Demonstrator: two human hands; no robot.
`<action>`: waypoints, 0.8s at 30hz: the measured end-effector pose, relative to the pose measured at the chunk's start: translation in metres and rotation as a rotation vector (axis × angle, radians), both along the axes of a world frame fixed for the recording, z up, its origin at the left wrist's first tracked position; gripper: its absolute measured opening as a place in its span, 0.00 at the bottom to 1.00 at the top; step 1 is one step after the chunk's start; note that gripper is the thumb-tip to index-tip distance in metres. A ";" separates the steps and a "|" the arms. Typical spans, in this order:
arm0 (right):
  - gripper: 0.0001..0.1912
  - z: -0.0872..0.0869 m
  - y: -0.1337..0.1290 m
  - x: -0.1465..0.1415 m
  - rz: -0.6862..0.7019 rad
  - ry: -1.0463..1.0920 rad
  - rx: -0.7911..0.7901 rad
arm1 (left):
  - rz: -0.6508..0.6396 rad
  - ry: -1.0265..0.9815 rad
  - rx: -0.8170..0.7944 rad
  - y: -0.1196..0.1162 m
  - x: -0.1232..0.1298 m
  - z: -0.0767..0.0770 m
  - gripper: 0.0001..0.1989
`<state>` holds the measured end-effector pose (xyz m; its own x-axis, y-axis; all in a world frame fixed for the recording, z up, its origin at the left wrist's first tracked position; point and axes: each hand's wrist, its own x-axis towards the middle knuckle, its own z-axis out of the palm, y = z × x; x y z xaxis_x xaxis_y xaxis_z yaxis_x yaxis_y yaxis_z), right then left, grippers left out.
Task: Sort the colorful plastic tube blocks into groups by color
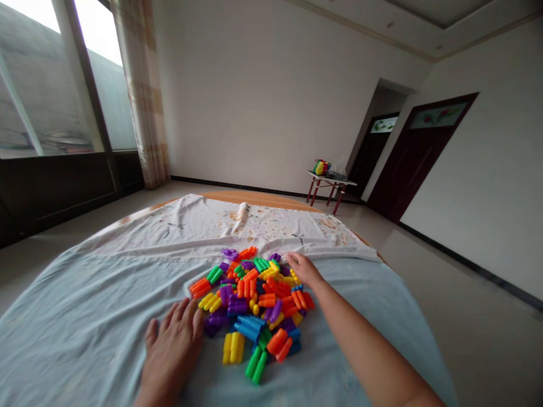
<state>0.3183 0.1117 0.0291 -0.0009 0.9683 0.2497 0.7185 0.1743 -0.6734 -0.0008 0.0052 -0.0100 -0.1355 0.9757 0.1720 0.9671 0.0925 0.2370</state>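
A heap of plastic building blocks shaped like joined tubes lies on a light blue cloth (110, 316). Orange blocks (246, 288), purple blocks (236, 306), yellow blocks (233, 347), green blocks (256, 364) and blue blocks (249, 327) are mixed together. My left hand (173, 336) rests palm down on the cloth at the heap's left, fingers spread and holding nothing. Beside the heap's far right edge is my right hand (302, 269), its fingers loosely bent and apart, close to some yellow blocks (293, 277). No block shows in it.
A white flowered cloth (203, 223) covers the far part of the round wooden table (258, 197). Beyond stands a small table (328, 179) carrying a colourful box (321, 167) and a clear plastic bag (339, 168). A curtain (142, 102) and windows are at left, dark doors (418, 158) at right.
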 end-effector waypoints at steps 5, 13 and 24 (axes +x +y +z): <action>0.24 -0.022 -0.022 -0.019 0.085 0.078 -0.069 | 0.007 -0.044 -0.001 -0.001 0.001 0.005 0.27; 0.27 0.001 -0.060 -0.012 0.122 0.181 0.071 | -0.001 -0.096 -0.007 -0.002 0.003 0.014 0.29; 0.30 -0.030 -0.118 -0.022 0.199 0.221 0.084 | 0.008 -0.090 -0.014 -0.002 0.003 0.019 0.30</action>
